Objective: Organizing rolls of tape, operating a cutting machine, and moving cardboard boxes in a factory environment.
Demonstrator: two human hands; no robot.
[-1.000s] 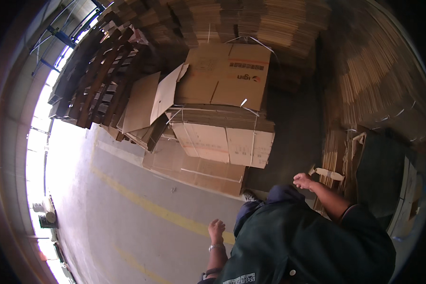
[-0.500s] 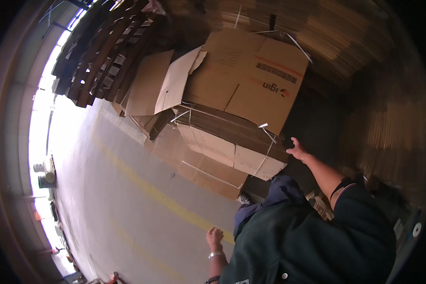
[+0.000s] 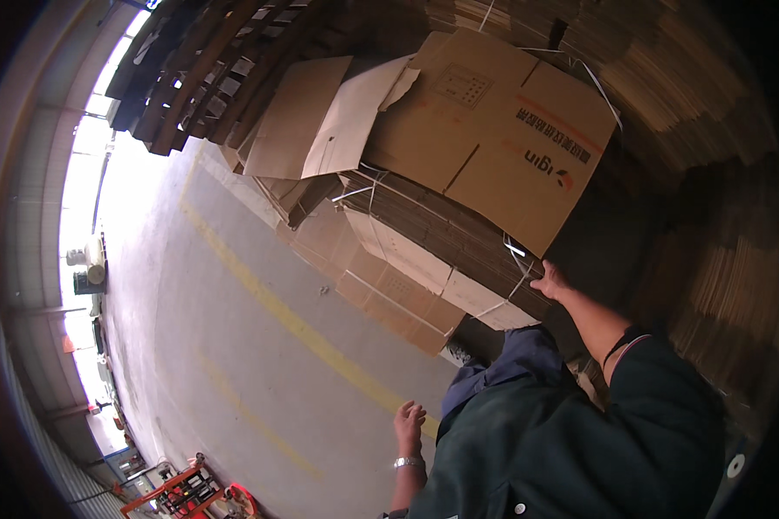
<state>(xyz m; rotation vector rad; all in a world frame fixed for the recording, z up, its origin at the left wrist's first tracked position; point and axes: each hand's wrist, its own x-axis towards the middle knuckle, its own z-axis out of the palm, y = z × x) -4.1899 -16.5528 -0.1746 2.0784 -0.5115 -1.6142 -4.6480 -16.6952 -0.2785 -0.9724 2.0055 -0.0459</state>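
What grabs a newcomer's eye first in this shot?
The big strapped stack of flat cardboard, upper centre, with the person's right hand at its near right corner. Next, the yellow line slanting across the grey floor, left of the empty left hand. At the lower left edge, some orange-red equipment stands out by its colour.

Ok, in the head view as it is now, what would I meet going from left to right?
Dark green container → orange-framed machine → plain brown cardboard sheet → left hand → right hand → white round disc.
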